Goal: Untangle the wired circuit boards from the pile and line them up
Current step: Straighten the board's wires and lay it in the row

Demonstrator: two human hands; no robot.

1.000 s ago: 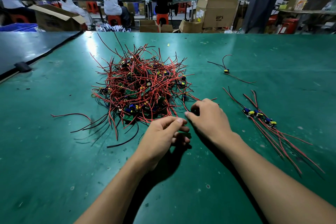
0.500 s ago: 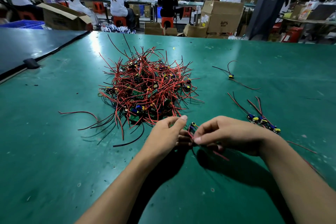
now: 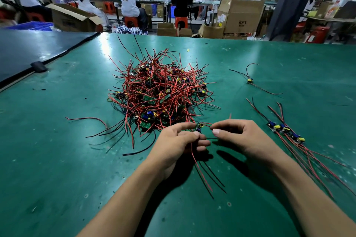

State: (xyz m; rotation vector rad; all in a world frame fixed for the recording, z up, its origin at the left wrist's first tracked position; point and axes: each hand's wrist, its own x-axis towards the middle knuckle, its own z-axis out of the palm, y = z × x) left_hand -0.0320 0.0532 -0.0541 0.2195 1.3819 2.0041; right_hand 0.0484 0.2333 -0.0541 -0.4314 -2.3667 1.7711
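On the green table mat (image 3: 57,159), the tangled pile of red-and-black wired circuit boards (image 3: 159,92) lies at 12 o'clock, the lined-up boards (image 3: 285,131) at 3 o'clock. The left hand (image 3: 177,144) grips the wires of one small green board (image 3: 199,127); the right hand (image 3: 240,138) pinches its red wire.

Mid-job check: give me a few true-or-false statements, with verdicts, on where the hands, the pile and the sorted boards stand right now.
1. The left hand and right hand hold one wired board between them. True.
2. The lined-up boards lie left of the pile. False: they lie to its right.
3. A single board lies apart, beyond the lined-up boards. True.
4. The pile's wires are mostly blue. False: they are red and black.
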